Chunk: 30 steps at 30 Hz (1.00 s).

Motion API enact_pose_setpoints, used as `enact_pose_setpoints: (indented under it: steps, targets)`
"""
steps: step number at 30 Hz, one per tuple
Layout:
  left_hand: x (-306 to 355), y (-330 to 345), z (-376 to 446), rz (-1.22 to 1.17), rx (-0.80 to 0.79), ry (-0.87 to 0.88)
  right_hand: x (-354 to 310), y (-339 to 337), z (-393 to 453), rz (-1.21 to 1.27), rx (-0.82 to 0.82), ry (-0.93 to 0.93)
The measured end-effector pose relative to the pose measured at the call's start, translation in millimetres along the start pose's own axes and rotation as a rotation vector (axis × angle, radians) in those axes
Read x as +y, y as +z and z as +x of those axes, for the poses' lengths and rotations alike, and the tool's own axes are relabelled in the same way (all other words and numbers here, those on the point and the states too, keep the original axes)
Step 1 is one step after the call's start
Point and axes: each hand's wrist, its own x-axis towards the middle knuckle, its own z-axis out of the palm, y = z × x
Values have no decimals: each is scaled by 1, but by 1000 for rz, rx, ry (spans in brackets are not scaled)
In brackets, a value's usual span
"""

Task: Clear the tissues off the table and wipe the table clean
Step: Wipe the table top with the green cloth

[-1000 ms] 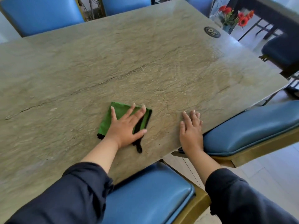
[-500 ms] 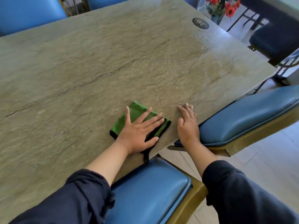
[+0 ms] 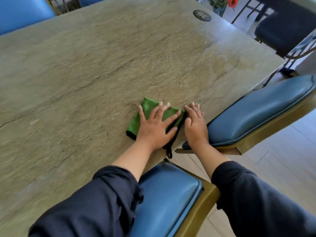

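Note:
A folded green cloth (image 3: 148, 106) with a black edge lies on the stone-patterned table (image 3: 102, 65) near its front right edge. My left hand (image 3: 154, 127) presses flat on the cloth with fingers spread and covers most of it. A black loop of the cloth hangs over the table edge. Just right of the cloth, touching its edge, my right hand (image 3: 195, 124) rests flat on the table edge and holds nothing. I see no tissues on the table.
A blue padded chair (image 3: 248, 113) is tucked under the right edge and another (image 3: 167, 199) sits below my arms. A round black number plate (image 3: 202, 15) lies at the far right corner. Red flowers (image 3: 230, 0) and a dark chair (image 3: 287, 28) stand beyond.
My left hand has slid the green cloth to the right along the table until it meets my right hand. The right hand has stayed at the table edge.

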Motion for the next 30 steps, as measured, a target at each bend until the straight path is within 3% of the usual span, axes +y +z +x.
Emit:
enact_pose_setpoints:
  steps: [6, 9, 11, 14, 16, 18, 22, 24, 26, 30]
  targets:
    - [-43, 10, -74, 58, 1, 497, -1, -2, -3, 17, -16, 32]
    - [-63, 9, -78, 110, -29, 588, -2, -3, -3, 29, -31, 49]
    - [-59, 6, -66, 89, -40, 506, -2, -3, -3, 23, -34, 47]
    - [-31, 2, -37, -2, -46, 177, -2, -1, -3, 7, -26, 32]
    - [-12, 0, -25, -13, -19, 47, -3, -1, -4, -12, -21, 33]
    - [-6, 2, -32, 1, -10, 69, -4, -1, -4, -29, -25, 25]
    - [-30, 14, -80, 42, 4, 318, -12, 0, -6, -55, -56, 59]
    - [-48, 13, -92, 41, -10, 334, -22, 4, -7, -93, -86, 103]
    - [-68, 7, -91, 26, -31, 212, -35, 7, -5, -160, -145, 116]
    - [-107, -3, -92, -39, -24, -260, -64, 16, -3, -339, -331, 37]
